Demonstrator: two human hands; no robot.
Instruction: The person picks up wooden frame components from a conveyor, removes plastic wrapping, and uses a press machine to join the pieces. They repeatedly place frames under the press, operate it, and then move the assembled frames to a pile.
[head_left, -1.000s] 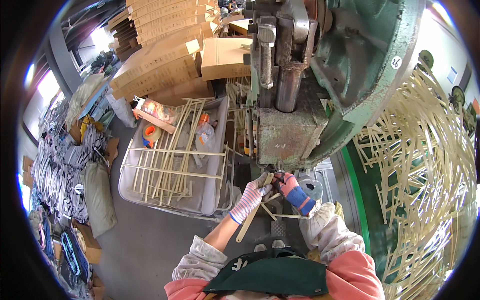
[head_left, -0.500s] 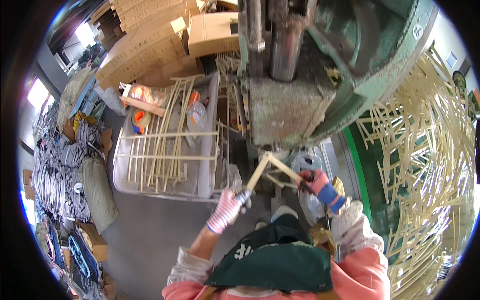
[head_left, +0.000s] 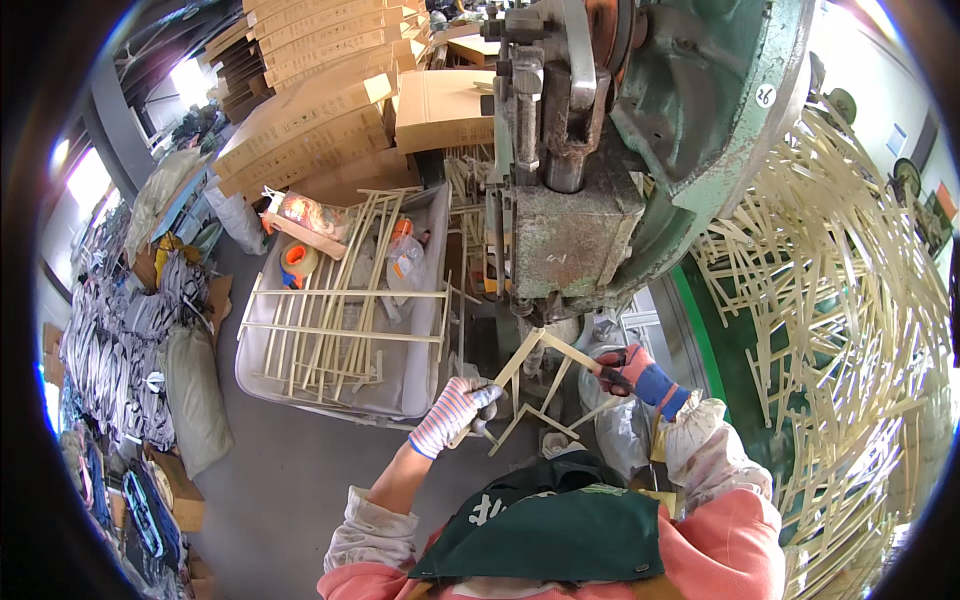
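Note:
Both my hands grip a jointed frame of flat cream strips (head_left: pixel 572 352), bent into an upside-down V with its peak just under the head of a green press (head_left: pixel 572 245). My left hand (head_left: pixel 452 412), in a striped glove, is closed round the left leg's lower end. My right hand (head_left: pixel 640 378), in a pink and blue glove with dark fingertips, pinches the right leg's outer end. Thinner linked strips hang in a zigzag between the hands. Whether the peak touches the press cannot be made out.
On the left stands a pale tub (head_left: pixel 425 385) with long cream strips, a tape roll (head_left: pixel 298 260) and plastic bags. Cardboard boxes (head_left: pixel 300 120) are stacked behind it. To the right, a big heap of cream strips (head_left: pixel 830 290) lies on a green surface. A clear bag (head_left: pixel 622 440) hangs below my right hand.
My view has tilted up, showing more of the press. The linked strips below the peak have spread and hang lower between my hands. Both hands keep their grip.

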